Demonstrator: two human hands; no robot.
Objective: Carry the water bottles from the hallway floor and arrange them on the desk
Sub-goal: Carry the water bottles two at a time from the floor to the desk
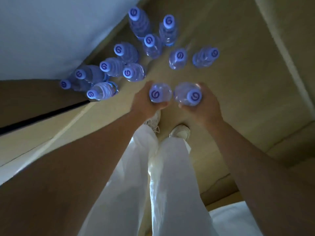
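View from above, looking straight down at a tan hallway floor (238, 82). The left hand (146, 101) grips one water bottle (160, 93) around its body, fingers curled under it and thumb showing at the near side; its pale cap with a dark swirl mark faces the camera. The right hand (204, 103) grips a second water bottle (189, 95) in the same manner, fingers wrapped round the far side. The two held bottles sit side by side, nearly touching, above the floor and just ahead of the person's white shoes (181, 132) and white trousers (153, 176).

Eleven further bottles stand upright on the floor beyond the hands. A cluster of six (109, 68) is packed along the foot of a pale wall (51, 31) at the left, several touching one another; the one nearest the left hand (102, 91) stands beside a brown panel (34, 99). Three more (151, 43) form a group farther along the wall. Two bottles (178, 57) (205, 56) stand apart from the rest, out on open floor to the right of the groups, near each other but not touching. All caps are alike. A white surface (238, 218) shows at the lower right corner; what it is cannot be told.
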